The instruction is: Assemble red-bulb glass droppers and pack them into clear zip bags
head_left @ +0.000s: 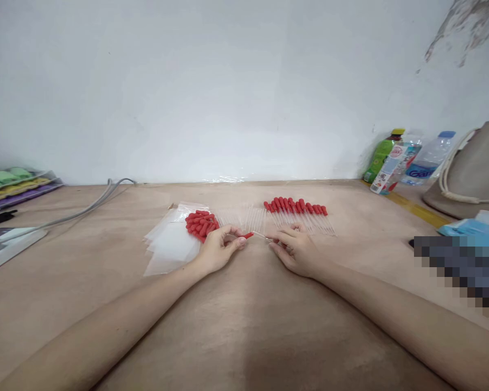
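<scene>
My left hand (220, 247) pinches a small red rubber bulb (249, 235) between thumb and fingers. My right hand (295, 248) pinches the thin clear glass tube (264, 237) whose end meets that bulb. A heap of loose red bulbs (201, 222) lies just behind my left hand. Bare glass tubes (246, 217) lie in a row between the two hands' far side. Behind my right hand lies a row of finished droppers with red bulbs (297, 209).
Clear plastic bags (169, 241) are stacked left of the bulbs on the wooden table (244, 326). A grey cable (85, 209) and trays (12, 184) lie far left. Bottles (395, 160), a beige bag (472, 174) and a blue packet (468, 225) stand at the right.
</scene>
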`<state>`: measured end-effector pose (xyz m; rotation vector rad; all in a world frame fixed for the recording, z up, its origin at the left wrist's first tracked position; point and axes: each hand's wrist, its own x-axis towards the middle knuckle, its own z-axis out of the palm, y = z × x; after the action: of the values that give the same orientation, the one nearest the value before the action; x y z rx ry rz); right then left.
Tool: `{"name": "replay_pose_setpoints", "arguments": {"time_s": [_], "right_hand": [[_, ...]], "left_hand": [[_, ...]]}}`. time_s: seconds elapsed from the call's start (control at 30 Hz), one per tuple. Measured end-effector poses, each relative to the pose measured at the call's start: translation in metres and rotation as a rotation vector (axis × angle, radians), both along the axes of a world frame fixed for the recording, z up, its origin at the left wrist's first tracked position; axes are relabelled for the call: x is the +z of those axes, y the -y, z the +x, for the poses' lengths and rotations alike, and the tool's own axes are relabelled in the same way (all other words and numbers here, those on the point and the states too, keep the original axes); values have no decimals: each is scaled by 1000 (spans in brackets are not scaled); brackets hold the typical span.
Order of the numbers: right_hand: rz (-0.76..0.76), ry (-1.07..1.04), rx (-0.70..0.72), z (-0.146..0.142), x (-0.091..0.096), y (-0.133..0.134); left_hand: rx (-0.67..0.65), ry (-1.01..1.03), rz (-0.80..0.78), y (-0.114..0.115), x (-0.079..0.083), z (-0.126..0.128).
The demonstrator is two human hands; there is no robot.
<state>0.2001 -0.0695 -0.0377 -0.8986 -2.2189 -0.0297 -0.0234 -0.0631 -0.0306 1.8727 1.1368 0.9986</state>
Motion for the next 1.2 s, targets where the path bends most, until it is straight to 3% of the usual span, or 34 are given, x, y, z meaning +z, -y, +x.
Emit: {"name": "replay_pose_setpoints", "arguments": {"time_s": [0.13, 0.4, 0.57, 0.7, 0.83, 1.2], "right_hand": [[22, 6, 45, -1, -2, -2], [-34, -27, 121, -4, -1, 0], [-90, -4, 153, -1, 2, -2], [-114, 37, 179, 2, 4, -4], [-48, 84, 158, 4, 4, -6], [71, 135, 105, 0, 6, -2]], "left_hand": [[-66, 128, -38, -2, -5, 1], [-33, 55, -27, 0, -3, 4], [-35, -52, 143, 3, -1, 2], [-109, -110, 174, 5, 0, 0], [-141, -149, 171, 6, 0, 0], [-79, -290, 200, 9, 2, 2]]}}
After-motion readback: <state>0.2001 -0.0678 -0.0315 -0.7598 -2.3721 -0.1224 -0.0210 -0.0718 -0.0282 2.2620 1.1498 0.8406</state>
